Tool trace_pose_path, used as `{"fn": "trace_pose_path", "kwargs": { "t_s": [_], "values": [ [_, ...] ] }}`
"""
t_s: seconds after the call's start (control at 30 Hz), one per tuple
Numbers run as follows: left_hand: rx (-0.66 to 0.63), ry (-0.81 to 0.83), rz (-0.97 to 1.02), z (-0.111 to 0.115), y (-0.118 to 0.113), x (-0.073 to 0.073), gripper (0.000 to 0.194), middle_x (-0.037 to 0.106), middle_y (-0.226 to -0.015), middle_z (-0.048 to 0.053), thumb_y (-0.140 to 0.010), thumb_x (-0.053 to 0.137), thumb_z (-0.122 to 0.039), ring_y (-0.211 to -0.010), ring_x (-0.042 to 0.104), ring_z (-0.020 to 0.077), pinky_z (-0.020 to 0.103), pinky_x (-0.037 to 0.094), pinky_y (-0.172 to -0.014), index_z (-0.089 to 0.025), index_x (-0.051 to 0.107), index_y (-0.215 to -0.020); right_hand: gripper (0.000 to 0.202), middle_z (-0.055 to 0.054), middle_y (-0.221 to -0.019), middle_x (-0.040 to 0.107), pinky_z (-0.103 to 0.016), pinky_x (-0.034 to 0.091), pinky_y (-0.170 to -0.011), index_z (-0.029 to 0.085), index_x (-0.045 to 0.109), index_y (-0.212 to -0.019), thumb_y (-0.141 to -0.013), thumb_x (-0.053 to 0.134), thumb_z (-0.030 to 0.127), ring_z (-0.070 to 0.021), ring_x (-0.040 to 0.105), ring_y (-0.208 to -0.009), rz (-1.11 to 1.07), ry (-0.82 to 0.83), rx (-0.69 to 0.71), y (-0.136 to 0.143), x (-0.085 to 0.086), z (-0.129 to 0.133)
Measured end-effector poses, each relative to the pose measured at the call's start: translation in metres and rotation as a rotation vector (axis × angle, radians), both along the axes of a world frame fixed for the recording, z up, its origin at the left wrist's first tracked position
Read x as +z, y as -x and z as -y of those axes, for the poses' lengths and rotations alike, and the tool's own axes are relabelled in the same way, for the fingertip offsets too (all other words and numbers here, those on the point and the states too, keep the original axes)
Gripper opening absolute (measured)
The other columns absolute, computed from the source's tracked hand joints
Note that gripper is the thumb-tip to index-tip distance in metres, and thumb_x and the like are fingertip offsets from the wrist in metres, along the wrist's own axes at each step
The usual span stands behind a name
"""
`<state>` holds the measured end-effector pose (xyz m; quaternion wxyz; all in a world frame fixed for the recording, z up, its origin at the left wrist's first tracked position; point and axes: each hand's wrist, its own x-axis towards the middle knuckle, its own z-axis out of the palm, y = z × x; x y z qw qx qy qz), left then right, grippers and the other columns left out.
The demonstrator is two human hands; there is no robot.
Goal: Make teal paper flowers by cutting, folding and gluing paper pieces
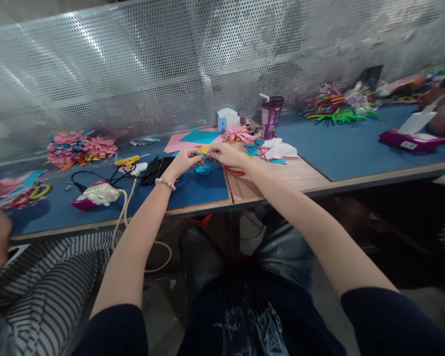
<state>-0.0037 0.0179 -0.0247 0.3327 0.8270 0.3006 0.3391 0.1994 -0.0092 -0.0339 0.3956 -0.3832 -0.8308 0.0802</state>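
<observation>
Over the blue work mat, my left hand [185, 162] and my right hand [224, 154] meet fingertip to fingertip, both closed in a pinch. A small bit of blue paper [199, 154] shows at the fingertips; its full shape is hidden. Just below them is a crumpled blue paper flower [202, 169]; I cannot tell whether it hangs from the fingers or lies on the mat. A piece of yellow paper [203, 148] lies right behind the fingertips. Beneath my right wrist, the red scissors handles [233, 171] are partly covered.
Pink and blue sheets [200, 137] lie behind my hands. A purple cup [272, 117] with a straw, tissues [228, 119] and paper scraps [257, 149] stand around. Leftward are a yellow glue gun [127, 161], cables and pink paper flowers [77, 148]. Other people sit at both sides.
</observation>
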Motion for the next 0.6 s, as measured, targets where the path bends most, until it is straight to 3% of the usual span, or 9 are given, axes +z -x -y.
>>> {"fn": "trace_pose_path", "kwargs": {
  "t_s": [0.2, 0.6],
  "values": [
    [-0.007, 0.022, 0.001, 0.0016, -0.0007, -0.0001, 0.021, 0.069, -0.071, 0.005, -0.079, 0.063, -0.034, -0.060, 0.059, 0.0139, 0.023, 0.039, -0.050, -0.014, 0.066, -0.083, 0.021, -0.004, -0.082, 0.065, -0.024, 0.042, -0.068, 0.011, 0.066, -0.088, -0.086, 0.055, 0.029, -0.0133, 0.055, -0.072, -0.099, 0.035, 0.040, 0.0010, 0.0054, 0.0086],
    [-0.019, 0.013, 0.000, 0.0076, -0.0020, 0.0030, 0.023, 0.069, -0.071, 0.005, -0.079, 0.065, -0.035, -0.061, 0.060, 0.0133, 0.021, 0.039, -0.051, -0.014, 0.065, -0.086, 0.021, 0.001, -0.064, 0.058, -0.020, 0.038, -0.057, 0.011, 0.063, -0.075, -0.086, 0.057, 0.028, -0.0096, 0.049, -0.060, -0.113, 0.127, 0.078, -0.0010, 0.0002, 0.0027]
  ]
}}
